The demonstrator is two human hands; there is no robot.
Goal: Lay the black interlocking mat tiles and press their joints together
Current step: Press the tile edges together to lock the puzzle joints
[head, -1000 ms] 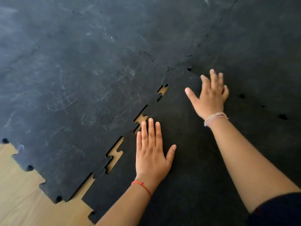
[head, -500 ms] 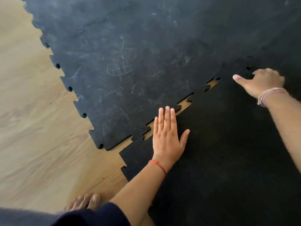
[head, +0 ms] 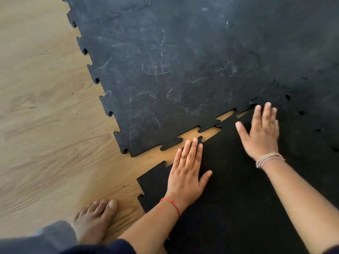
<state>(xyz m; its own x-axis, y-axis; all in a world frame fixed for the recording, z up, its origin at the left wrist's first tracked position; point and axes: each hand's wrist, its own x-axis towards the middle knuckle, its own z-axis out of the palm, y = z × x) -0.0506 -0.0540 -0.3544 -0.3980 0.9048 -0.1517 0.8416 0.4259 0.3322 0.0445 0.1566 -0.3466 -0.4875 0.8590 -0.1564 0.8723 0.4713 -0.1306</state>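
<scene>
A large scuffed black mat tile (head: pixel 183 70) lies flat on the wooden floor. A darker, unscuffed tile (head: pixel 238 189) sits below and to its right, its toothed edge partly apart from the scuffed tile. The gap in the joint (head: pixel 203 133) shows wood between the teeth and narrows toward the right. My left hand (head: pixel 185 171) rests flat, palm down, on the dark tile with its fingertips at the toothed edge. My right hand (head: pixel 260 132) lies flat with fingers spread on the same tile, nearer the closed end of the joint. Neither hand holds anything.
Bare wooden floor (head: pixel 45 116) fills the left side. My bare foot (head: pixel 95 219) stands on the wood just left of the dark tile's corner. More joined black tiles (head: pixel 311 61) extend to the right and far side.
The view has swung further left and down, bringing the foot into sight. My right hand has opened flat and moved closer to the left hand. The left hand stays near the open joint.
</scene>
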